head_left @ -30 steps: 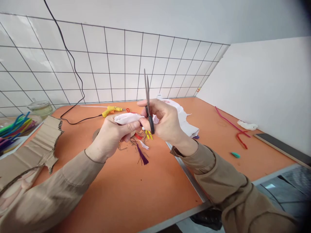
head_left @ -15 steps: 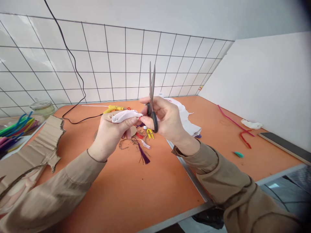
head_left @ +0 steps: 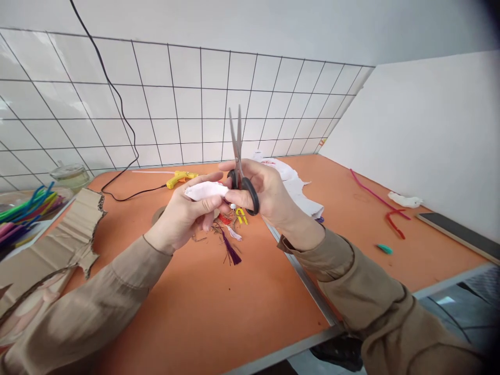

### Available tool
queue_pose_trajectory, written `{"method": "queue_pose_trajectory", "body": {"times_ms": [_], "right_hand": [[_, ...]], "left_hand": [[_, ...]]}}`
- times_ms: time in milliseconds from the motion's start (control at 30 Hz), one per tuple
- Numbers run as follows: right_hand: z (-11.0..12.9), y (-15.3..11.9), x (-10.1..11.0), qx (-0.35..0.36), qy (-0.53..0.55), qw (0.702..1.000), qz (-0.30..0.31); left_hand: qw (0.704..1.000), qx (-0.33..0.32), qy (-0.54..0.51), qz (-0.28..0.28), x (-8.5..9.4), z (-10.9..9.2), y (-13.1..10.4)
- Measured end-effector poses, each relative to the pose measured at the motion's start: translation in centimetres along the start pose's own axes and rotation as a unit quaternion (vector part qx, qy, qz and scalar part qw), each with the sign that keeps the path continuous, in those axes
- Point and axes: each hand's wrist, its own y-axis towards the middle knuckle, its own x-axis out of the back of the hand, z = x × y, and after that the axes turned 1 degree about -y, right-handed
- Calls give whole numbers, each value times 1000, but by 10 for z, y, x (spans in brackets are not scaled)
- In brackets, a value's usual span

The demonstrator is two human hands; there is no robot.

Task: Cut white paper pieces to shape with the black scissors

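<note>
Scissors [head_left: 237, 151] in right fingers [head_left: 239, 198], white cloth [head_left: 205, 191] pinched in left fingers [head_left: 211, 204]

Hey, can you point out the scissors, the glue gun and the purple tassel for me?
Scissors [head_left: 237, 160], head view: near the pivot.
Glue gun [head_left: 181, 177], head view: on its yellow body.
Purple tassel [head_left: 232, 252], head view: on its threads.

The single view looks from the person's head, over the near side of the table [head_left: 175, 323], facing forward and down. It sits close to the work, with the left hand [head_left: 182, 216] and right hand [head_left: 271, 198] within arm's reach at mid-picture. Its wide, slightly bowed field runs back to the grid wall [head_left: 185, 107], right to the plain wall [head_left: 422, 114] and down to the floor [head_left: 447, 308]
</note>
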Motion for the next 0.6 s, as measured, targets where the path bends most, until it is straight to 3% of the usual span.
{"method": "queue_pose_trajectory", "body": {"times_ms": [133, 233, 267, 333, 400, 467, 533, 600], "right_hand": [[-4, 1, -3, -26, -5, 1000, -16], [-4, 3, -3, -16, -32, 997, -70], [-4, 4, -3, -13, -36, 995, -95], [-5, 5, -3, -12, -29, 989, -141], [-6, 6, -4, -18, -10, 986, -165], [-7, 7, -6, -31, 10, 985, -167], [-7, 6, -8, -47, 26, 987, -155], [-6, 4, -10, -62, 35, 987, -142]], "left_hand": [[995, -10, 97, -22, -5, 2, -2], [965, -60, 224, -125, -7, 1, -5], [936, -120, 280, -177, -7, 1, -6], [840, -283, 399, -236, -4, 3, -7], [724, -405, 511, -228, -1, 8, -7], [641, -440, 602, -184, 2, 15, -6], [593, -454, 647, -153, 5, 22, -5], [589, -444, 658, -154, 7, 29, -5]]}}
